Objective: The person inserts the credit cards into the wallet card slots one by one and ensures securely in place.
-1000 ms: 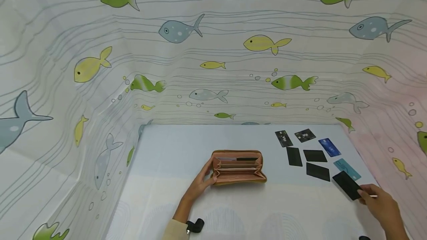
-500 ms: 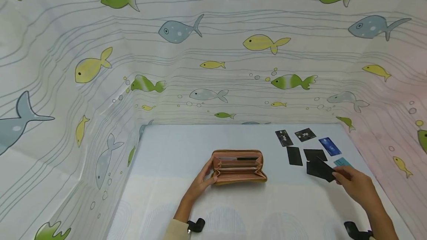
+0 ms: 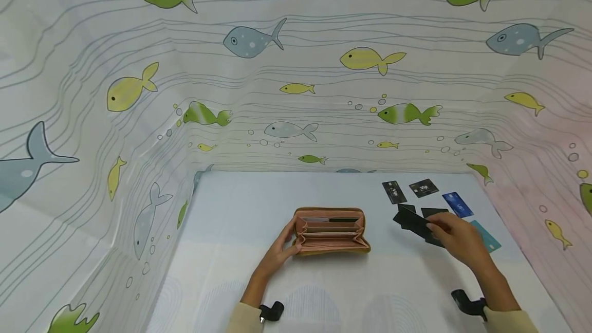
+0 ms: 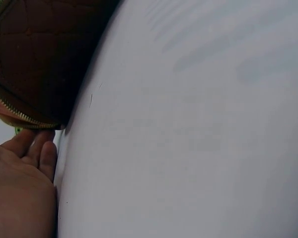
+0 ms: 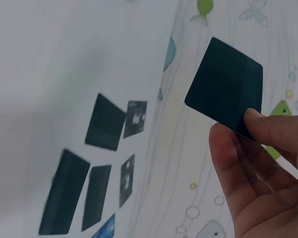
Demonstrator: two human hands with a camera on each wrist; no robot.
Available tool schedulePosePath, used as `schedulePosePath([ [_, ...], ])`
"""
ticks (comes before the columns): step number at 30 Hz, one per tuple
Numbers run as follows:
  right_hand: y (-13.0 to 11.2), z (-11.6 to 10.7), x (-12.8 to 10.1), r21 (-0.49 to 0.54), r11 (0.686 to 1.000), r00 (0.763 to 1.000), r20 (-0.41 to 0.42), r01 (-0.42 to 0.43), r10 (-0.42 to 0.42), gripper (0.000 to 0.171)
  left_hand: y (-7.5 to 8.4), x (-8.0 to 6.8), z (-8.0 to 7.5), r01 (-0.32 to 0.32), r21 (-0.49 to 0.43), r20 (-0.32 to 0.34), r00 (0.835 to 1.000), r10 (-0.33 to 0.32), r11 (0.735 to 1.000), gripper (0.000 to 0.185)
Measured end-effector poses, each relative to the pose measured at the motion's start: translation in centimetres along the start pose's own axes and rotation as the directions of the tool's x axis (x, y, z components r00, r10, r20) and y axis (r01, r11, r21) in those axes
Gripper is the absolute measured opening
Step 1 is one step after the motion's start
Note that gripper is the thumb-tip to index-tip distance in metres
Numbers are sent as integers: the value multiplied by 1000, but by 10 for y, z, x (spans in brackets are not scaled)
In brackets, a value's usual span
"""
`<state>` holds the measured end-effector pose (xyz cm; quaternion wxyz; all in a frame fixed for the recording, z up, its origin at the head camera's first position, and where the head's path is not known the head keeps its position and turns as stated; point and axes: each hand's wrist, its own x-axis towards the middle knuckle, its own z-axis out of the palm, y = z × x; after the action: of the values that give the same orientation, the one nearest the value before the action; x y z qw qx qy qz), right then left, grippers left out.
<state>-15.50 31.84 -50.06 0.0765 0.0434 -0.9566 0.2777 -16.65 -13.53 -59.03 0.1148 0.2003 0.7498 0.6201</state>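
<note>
A long zip-around wallet (image 3: 332, 246) with a pinkish-tan lining stands open at mid-table, its card slots and pockets fanned out. My left hand (image 3: 276, 254) grips its left end, thumb at the lower side and fingers at the upper. From the left wrist, the wallet's dark quilted outside (image 4: 37, 49) and metal zip teeth show above the hand (image 4: 20, 188). To the right, my right hand (image 3: 460, 238) pinches a plain black card (image 5: 228, 84) between thumb and fingers. That card is held above the table, overlapping other black cards in the head view.
Several cards lie on the white table at right: two black "VIP" cards (image 3: 423, 188), a blue card (image 3: 458, 204), a teal card (image 3: 487, 237) partly behind the right hand, and plain black ones (image 3: 435, 212). Fish-printed sheeting (image 3: 296, 112) surrounds the table.
My right hand has carried the black card leftward from the right side of the table toward the wallet, passing over the lying cards. The left hand and the wallet have stayed in place.
</note>
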Motion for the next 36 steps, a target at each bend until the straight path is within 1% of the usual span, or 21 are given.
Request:
schedulePosePath([
  [5, -14, 6, 13, 21, 999, 999, 20, 28, -28, 17, -20, 5, 5, -14, -3, -33, 999, 14, 1000, 74],
  [8, -21, 11, 18, 45, 997, 998, 14, 66, -67, 16, -30, 6, 7, -18, 3, -47, 999, 18, 1000, 74],
  [11, -29, 17, 23, 58, 991, 993, -20, 118, -117, 16, -33, 6, 7, -25, 6, -51, 998, 25, 1000, 73],
  [13, -36, 22, 26, 67, 988, 990, -25, 141, -139, 17, -34, 6, 7, -33, 4, -54, 998, 33, 999, 73],
  [21, -59, 39, 40, 101, 976, 981, 23, 191, -194, 15, -36, 5, 7, -28, 2, -55, 998, 28, 1000, 74],
  [22, -62, 41, 42, 104, 974, 979, 26, 199, -203, 15, -36, 5, 7, -24, 1, -52, 998, 24, 1000, 74],
  [29, -81, 51, 55, 139, 955, 962, 46, 261, -269, 14, 1, 0, 1, -11, -6, -2, 1000, 11, 1000, 73],
  [33, -90, 59, 63, 156, 932, 940, 47, 327, -338, 13, 2, 0, 1, -8, -4, 0, 1000, 8, 1000, 74],
  [36, -97, 66, 68, 167, 909, 919, 30, 382, -392, 13, 3, 1, 1, 5, -9, 1, 1000, -5, 1000, 74],
])
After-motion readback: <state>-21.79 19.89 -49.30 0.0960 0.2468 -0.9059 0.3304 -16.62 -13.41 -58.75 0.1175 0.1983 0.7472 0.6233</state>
